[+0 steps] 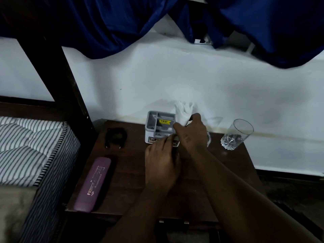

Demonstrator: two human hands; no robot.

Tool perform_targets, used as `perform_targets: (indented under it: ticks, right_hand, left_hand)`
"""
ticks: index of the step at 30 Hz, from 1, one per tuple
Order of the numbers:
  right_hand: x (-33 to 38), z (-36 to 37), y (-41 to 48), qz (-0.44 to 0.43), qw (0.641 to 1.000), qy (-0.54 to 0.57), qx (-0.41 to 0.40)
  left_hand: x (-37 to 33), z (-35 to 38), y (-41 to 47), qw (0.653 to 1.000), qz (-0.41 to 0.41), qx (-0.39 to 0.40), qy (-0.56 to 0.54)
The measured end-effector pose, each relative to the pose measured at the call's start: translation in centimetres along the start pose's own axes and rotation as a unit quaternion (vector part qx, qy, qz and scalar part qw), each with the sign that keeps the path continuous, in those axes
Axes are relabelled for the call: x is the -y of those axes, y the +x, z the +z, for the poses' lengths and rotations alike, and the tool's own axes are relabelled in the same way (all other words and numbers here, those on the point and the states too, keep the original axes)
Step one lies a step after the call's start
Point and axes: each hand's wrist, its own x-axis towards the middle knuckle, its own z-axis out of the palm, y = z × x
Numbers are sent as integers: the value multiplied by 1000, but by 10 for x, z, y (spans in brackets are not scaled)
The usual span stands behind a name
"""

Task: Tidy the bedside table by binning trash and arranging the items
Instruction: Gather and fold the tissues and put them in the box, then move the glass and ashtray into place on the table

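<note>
On the dark wooden bedside table [133, 174] stands a grey plastic organiser [158, 126] with compartments and a yellow price sticker. My right hand [192, 132] is closed around a white crumpled tissue [184, 109], held over the organiser's right side. My left hand [162, 156] rests against the organiser's front edge, fingers touching it. A purple spectacle case [93, 185] lies at the table's front left. A small black object [115, 136] sits at the back left. A clear drinking glass [235, 135] stands at the back right, and another glass is mostly hidden behind my right hand.
A bed with a striped mattress [29, 148] and a dark wooden post [57, 71] borders the table on the left. A white wall [175, 76] runs behind, with blue curtains [122, 23] hanging above. A drawer handle [174, 221] shows at the table's front.
</note>
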Motion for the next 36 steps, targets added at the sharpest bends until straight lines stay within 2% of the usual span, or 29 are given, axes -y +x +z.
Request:
perform_targets:
  ticks: [4,9,16,22,36]
  right_hand:
    - [-2,-11,-5,7,999,-18,31]
    - [-4,-45,-20,-37,998,-20,39]
    - [-19,-108,-39,-49,998,19,40]
    - [-43,-144,-46,-36,997,62,15]
    - [-146,-179,4,65,993,98,-31]
  left_hand:
    - [-3,-4,1,1000,9,-3,-5]
    - [-7,-16,-2,999,23,-15,-24]
    - [-36,-29,-40,988,41,-41,-145]
    - [-76,-21,-43,975,55,41,-210]
    - [-146,76,28,948,-58,162,-268]
